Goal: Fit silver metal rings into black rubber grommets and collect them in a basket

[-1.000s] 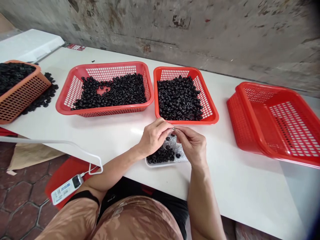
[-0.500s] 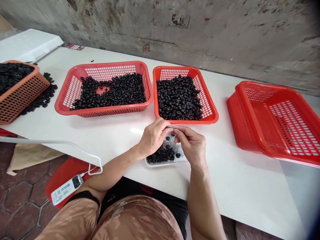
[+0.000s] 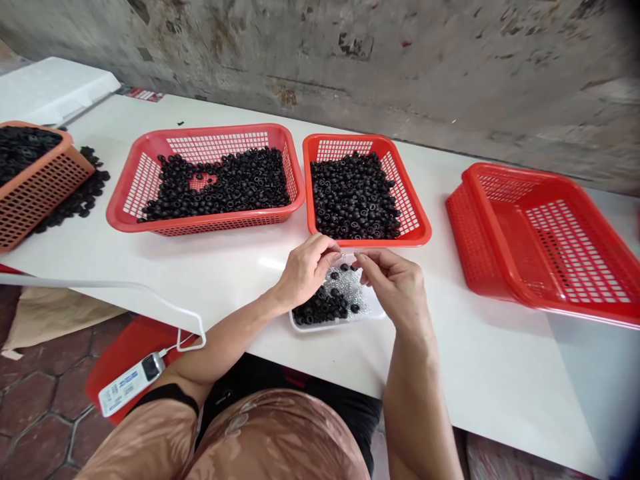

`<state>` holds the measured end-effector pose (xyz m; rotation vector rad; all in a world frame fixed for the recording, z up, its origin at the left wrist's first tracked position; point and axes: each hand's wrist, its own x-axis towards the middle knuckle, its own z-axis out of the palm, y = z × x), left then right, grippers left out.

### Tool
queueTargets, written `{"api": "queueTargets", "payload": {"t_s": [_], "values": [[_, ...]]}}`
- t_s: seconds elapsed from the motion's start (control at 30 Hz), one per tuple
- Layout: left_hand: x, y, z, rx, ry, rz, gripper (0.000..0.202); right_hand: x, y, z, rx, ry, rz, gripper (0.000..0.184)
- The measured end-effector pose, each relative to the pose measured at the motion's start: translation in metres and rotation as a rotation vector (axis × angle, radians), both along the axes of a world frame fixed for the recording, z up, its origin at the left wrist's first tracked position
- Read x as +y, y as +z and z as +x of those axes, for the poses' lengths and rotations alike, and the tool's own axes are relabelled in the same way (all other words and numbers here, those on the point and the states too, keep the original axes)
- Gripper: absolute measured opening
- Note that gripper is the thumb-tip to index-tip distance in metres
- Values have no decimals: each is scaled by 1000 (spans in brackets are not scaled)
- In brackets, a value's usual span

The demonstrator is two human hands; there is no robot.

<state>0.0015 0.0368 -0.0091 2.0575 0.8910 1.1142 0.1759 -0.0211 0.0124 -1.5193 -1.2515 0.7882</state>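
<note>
- Well, the left hand and right hand meet above the tray, fingertips curled by a tiny shiny piece; it is too small to tell whether either grip is closed on it.
- Just below, a shallow white tray on the white worktop holds black rubber rings and silvery bits.
- Farther off, two red baskets hold more rings, an orange basket stands far left, and a tilted red basket sits right.

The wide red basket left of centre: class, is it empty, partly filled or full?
Partly filled: the wide red basket holds black rings, but bare lattice shows in a gap among them.
</note>
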Motion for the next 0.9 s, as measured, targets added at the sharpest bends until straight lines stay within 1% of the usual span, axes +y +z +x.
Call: {"api": "queueTargets", "payload": {"t_s": [0.07, 0.13, 0.3, 0.43, 0.53, 0.6, 0.7, 0.9], "values": [[0, -1, 0, 1, -5, 1, 4, -2, 0, 1, -1, 34, -27, 25], [1, -1, 0, 5, -8, 3, 2, -3, -3, 1, 12, 36, -24, 22], [1, -3, 0, 38, -32, 6, 3, -5, -18, -2, -9, 8, 12, 21], [1, -4, 0, 37, -24, -1, 4, -6, -30, -3, 23, -56, 80, 21], [0, -2, 0, 23, -18, -9, 5, -7, -36, -4, 49, -108, 88, 20], [0, -1, 0, 17, -16, -12, 5, -8, -37, -4, 38, -108, 84, 21], [0, 0, 0, 10, -13, 5, 6, -10, -34, -5, -29, -70, 89, 23], [-1, 0, 1, 17, -37, 121, 11, -12, -25, -7, -123, 43, 132, 22]]}}
